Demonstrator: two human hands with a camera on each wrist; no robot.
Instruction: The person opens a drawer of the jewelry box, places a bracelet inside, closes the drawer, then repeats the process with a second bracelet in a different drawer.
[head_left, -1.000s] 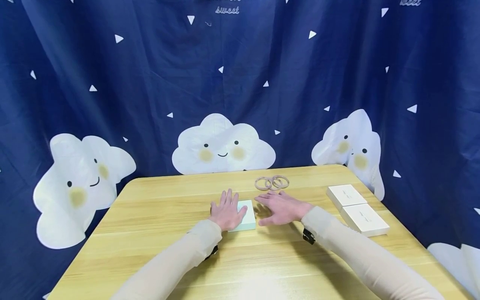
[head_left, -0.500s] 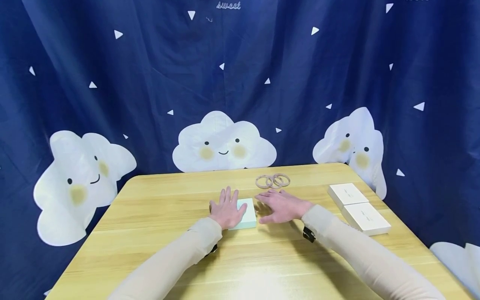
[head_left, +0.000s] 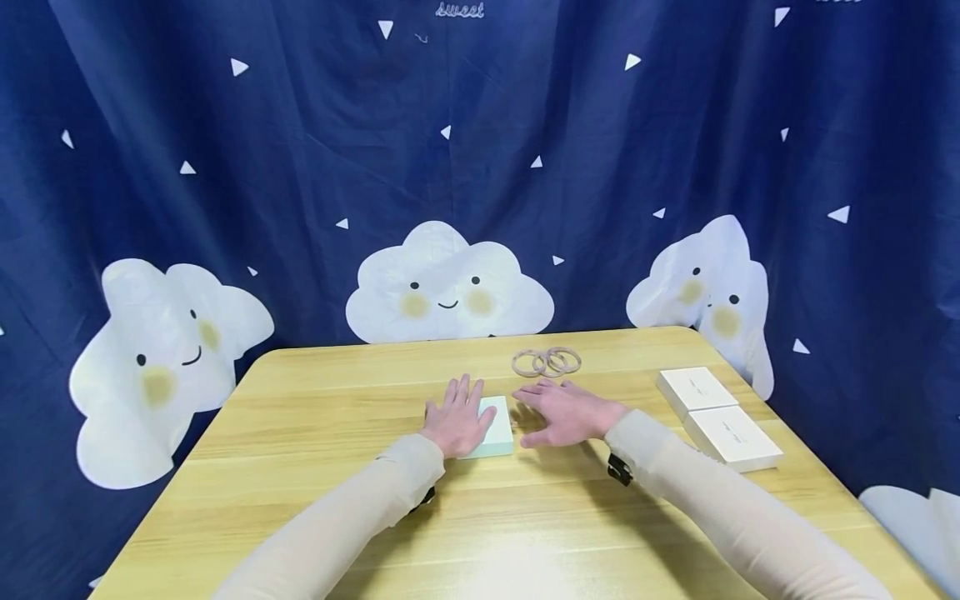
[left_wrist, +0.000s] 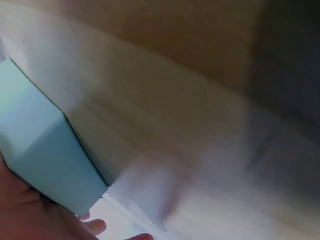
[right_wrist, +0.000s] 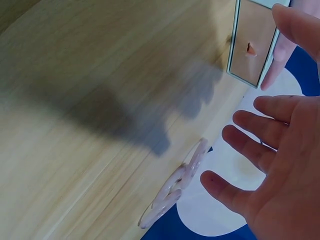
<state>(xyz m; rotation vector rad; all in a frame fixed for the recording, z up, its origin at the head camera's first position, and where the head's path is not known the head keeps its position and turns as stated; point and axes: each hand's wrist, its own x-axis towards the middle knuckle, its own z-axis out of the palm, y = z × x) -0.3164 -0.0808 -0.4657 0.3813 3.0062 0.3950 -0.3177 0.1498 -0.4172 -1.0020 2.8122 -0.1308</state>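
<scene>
A small pale-green box lies on the table between my hands. My left hand rests on its left part, fingers straight and thumb over the top. In the left wrist view the box shows green sides beside that hand. My right hand hovers just right of the box with spread fingers, touching nothing. The right wrist view shows the box's tan end face with a small tab sticking out. Beyond the right hand lie overlapping pale-pink bangles.
Two white boxes with small print, a farther one and a nearer one, lie end to end near the right edge of the wooden table. A dark-blue curtain with white clouds hangs behind the far edge.
The head view has shifted slightly. My left hand's fingers have moved a little to the right on the box, while my right hand stays almost still.
</scene>
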